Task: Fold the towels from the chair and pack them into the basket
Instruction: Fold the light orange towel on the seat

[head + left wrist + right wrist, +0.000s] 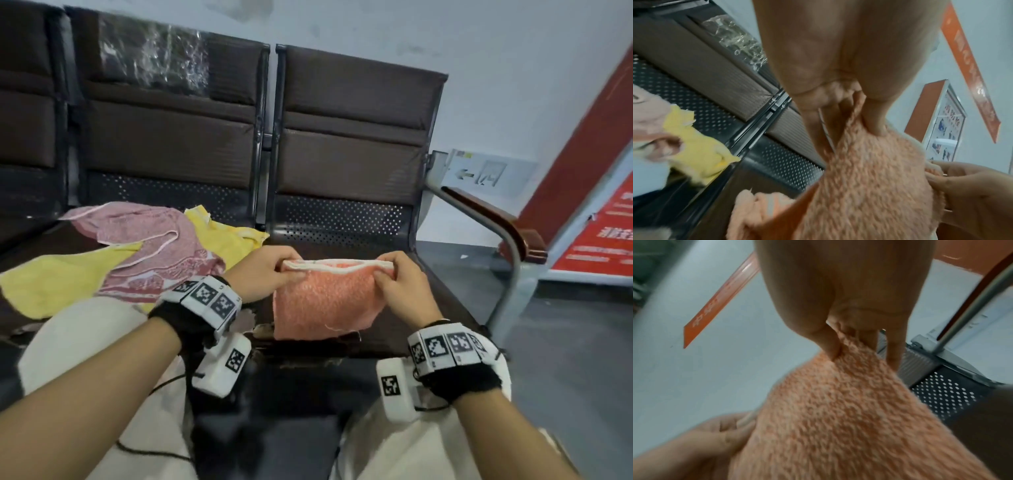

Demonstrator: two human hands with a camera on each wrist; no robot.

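Note:
An orange towel [325,301] with a white hem hangs folded over the right seat of the bench [342,236]. My left hand [274,270] pinches its upper left corner and my right hand [394,274] pinches the upper right corner, stretching the top edge level between them. In the left wrist view the thumb presses into the orange towel [869,178]. In the right wrist view the fingers pinch the same orange towel [838,410]. A pink towel [150,246] and a yellow towel [58,277] lie crumpled on the middle seat. No basket is in view.
The dark bench has perforated metal backs and a metal armrest [496,222] with a wooden top at the right. A red signboard [599,222] leans against the wall on the right. My knees in white trousers [85,342] are under my forearms.

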